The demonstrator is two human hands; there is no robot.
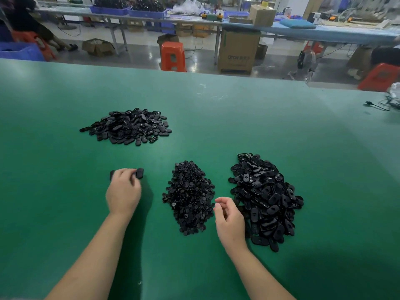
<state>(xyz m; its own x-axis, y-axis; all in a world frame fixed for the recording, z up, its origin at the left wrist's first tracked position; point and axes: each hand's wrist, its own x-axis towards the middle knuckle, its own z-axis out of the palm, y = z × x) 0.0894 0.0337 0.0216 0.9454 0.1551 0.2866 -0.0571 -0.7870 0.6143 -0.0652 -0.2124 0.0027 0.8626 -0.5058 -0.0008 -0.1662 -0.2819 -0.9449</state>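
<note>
On the green table [216, 118] lie three heaps of black plastic parts: a far left heap of oval pieces [127, 126], a middle heap of small round pieces [189, 195] and a right heap of oval shells [264, 200]. My left hand [123, 191] is left of the middle heap, fingers curled over black oval pieces [139, 173] whose ends show on both sides of the fingers. My right hand [229, 219] hovers between the middle and right heaps, fingers loosely curled with thumb and forefinger close together; I see nothing in it.
Beyond the table's far edge are orange stools [173, 56], a cardboard box [237, 53] and a long bench with blue bins [127, 10]. A black cable [376, 106] lies at the table's right edge. A person sits at the far left.
</note>
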